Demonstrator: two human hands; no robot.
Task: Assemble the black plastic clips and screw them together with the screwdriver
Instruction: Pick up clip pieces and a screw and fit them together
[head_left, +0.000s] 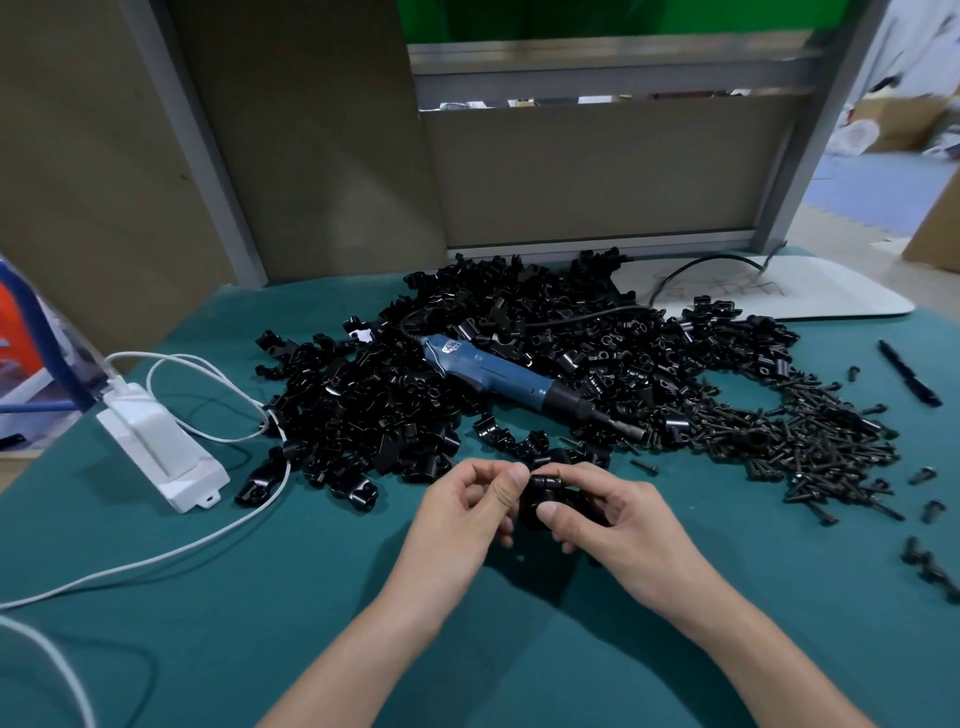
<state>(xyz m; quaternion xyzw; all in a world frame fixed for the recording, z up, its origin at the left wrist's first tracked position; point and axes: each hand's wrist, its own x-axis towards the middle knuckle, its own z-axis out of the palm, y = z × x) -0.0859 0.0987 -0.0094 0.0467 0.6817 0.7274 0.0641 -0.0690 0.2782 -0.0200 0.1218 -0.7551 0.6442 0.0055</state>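
Note:
Both hands meet over the green mat near its front middle. My left hand (470, 506) and my right hand (605, 519) together grip a black plastic clip (540, 499), thumbs pressed on its top; most of it is hidden by fingers. Behind them spreads a big heap of black clips (363, 410). On that heap lies the blue electric screwdriver (498, 374), its bit pointing right and toward me, untouched. To the right lies a pile of black screws (810, 441), with one stray screw (645, 466) close to my right hand.
A white power box (161, 447) with white cables (208, 540) sits on the left. A black pen (909, 373) lies at the right, loose screws (930, 566) near the right edge. A white board (779, 291) lies behind the heap, grey partition panels (597, 171) at the back.

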